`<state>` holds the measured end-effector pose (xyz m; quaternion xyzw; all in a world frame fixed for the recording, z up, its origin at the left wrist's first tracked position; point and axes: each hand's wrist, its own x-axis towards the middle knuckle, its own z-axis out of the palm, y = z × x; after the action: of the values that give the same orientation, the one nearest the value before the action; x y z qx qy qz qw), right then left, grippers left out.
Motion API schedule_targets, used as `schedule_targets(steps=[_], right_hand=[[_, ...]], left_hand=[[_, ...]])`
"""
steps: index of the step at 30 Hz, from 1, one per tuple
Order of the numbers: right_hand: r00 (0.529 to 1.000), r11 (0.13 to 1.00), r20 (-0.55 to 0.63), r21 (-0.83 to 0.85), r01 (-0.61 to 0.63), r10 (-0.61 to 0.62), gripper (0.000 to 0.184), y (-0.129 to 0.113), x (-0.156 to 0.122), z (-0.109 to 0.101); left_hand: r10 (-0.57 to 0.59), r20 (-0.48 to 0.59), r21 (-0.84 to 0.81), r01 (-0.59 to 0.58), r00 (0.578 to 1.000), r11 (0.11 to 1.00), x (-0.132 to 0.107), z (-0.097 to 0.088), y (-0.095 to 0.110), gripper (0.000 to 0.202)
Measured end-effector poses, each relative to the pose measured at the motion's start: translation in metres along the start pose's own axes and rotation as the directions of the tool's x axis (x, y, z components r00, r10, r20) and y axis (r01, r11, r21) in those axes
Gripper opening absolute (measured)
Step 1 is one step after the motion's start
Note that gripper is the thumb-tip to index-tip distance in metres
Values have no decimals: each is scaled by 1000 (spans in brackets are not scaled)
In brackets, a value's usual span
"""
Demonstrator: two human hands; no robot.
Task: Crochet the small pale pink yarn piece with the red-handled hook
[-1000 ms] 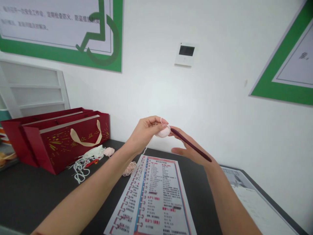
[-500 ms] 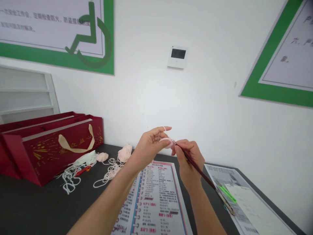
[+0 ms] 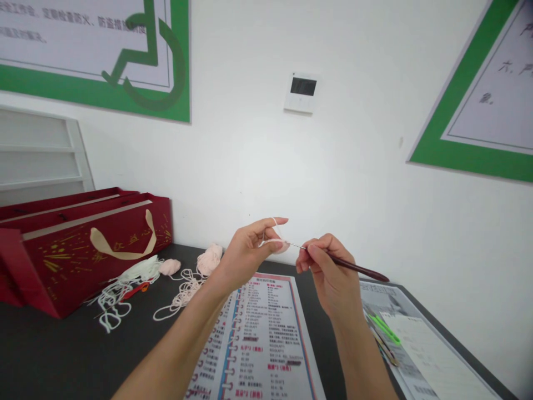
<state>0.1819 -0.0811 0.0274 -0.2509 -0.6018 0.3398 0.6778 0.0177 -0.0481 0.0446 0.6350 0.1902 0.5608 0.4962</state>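
My left hand (image 3: 250,250) is raised over the dark table and pinches a small pale pink crocheted piece (image 3: 282,246), with yarn looped over its forefinger. My right hand (image 3: 328,269) is closed on a dark red crochet hook (image 3: 353,268). The hook's metal tip points left into the pink piece. A strand of pink yarn (image 3: 183,291) trails down to loose coils and a small pink ball (image 3: 210,258) on the table.
A spiral-bound printed sheet (image 3: 262,344) lies under my arms. Red gift bags (image 3: 83,244) stand at the left, with white yarn (image 3: 120,286) in front of them. At the right lie papers (image 3: 420,344) and a green-handled tool (image 3: 383,328). A white wall with green-framed posters rises behind.
My right hand has closed on the hook and turned it from slanting down-right to nearly level, tip at the pink piece. The view has shifted a little to the right.
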Motion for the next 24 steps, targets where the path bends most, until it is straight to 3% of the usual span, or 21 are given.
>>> schedule_targets(steps=[3, 5, 7, 13, 18, 21, 24], right_hand=[[983, 952, 126, -260, 164, -135, 7, -2, -4, -6], [957, 885, 219, -383, 263, -190, 10, -4, -6, -10], [950, 867, 250, -413, 279, -187, 12, -4, -7, -12], [978, 941, 180, -302, 155, -103, 13, -2, -5, -15], [932, 814, 296, -474, 334, -210, 13, -10, -9, -10], [960, 895, 230, -378, 238, -159, 12, -11, -8, -11], [986, 995, 168, -89, 35, -20, 12, -6, -1, -13]], left_hand=[[-11, 16, -13, 11, 1000, 1000, 0, -4, -1, 32], [-12, 31, -7, 12, 999, 1000, 0, -7, -1, 31], [-19, 54, 0, 20, 998, 1000, 0, -8, -1, 30], [-63, 106, -7, 64, 992, 998, 1, -9, -4, 30], [-45, 81, 71, 40, 996, 997, 1, -13, -2, 23], [-46, 87, 106, 36, 995, 994, 0, -13, 2, 20], [-70, 128, 61, 63, 989, 996, -1, -11, 4, 28]])
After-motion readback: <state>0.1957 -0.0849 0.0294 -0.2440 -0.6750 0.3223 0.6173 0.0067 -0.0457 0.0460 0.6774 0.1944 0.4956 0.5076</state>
